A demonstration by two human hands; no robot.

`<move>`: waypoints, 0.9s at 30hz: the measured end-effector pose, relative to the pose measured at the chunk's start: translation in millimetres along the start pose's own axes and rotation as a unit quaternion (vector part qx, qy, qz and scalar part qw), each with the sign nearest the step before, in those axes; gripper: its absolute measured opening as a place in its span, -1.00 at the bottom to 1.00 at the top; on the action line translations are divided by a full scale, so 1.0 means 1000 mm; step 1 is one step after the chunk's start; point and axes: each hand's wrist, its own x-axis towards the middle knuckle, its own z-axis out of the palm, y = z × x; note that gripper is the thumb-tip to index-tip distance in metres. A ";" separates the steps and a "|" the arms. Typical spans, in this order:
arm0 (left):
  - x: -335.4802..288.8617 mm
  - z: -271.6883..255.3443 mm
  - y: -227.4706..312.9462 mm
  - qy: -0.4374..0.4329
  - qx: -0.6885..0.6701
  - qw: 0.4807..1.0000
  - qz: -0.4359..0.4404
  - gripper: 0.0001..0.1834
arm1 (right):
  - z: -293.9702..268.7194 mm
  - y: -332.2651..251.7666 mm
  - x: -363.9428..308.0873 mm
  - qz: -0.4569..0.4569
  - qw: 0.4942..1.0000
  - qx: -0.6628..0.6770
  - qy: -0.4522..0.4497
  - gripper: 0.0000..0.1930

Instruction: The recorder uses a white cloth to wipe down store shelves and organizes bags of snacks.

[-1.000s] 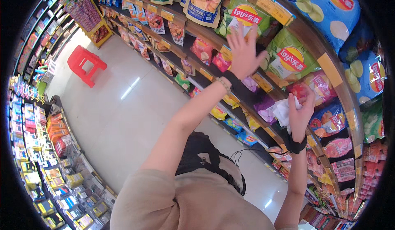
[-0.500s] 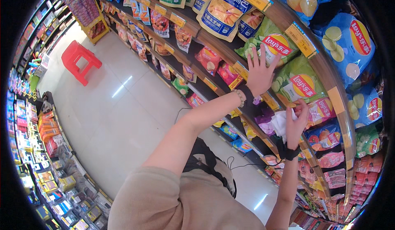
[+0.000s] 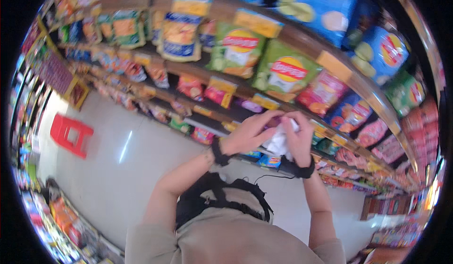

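Observation:
Both my hands meet in front of the shelf of crisps. In my right hand (image 3: pixel 300 139) is a crumpled white cloth (image 3: pixel 277 144), soft and bunched below the fingers; blur hides whether it is fabric or tissue. My left hand (image 3: pixel 247 132) comes in from the left with fingers bent towards the right hand's fingertips. Something purple (image 3: pixel 273 122) shows between its thumb and fingers, too smeared to name. Just above the hands stand a green bag of crisps (image 3: pixel 285 72), a second green bag (image 3: pixel 237 50) to its left and a pink bag (image 3: pixel 322 92) to its right.
Blue crisp bags (image 3: pixel 317 9) fill the shelf above. Yellow price tags line the wooden shelf edge (image 3: pixel 295 37). A yellow and blue pouch (image 3: pixel 180 36) stands to the left. On the pale floor (image 3: pixel 113 188) is a red stool (image 3: pixel 71 134). A dark cord (image 3: pixel 271 176) hangs below my hands.
My left hand has left the green bag and come down beside my right hand. Both hands now sit closer to my body, and the view has turned. The white cloth stays in my right hand.

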 end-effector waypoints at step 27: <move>-0.115 0.084 0.072 0.339 -0.004 0.902 -0.267 -0.36 | 0.025 -0.013 -0.083 0.179 0.867 0.401 -0.237 -0.79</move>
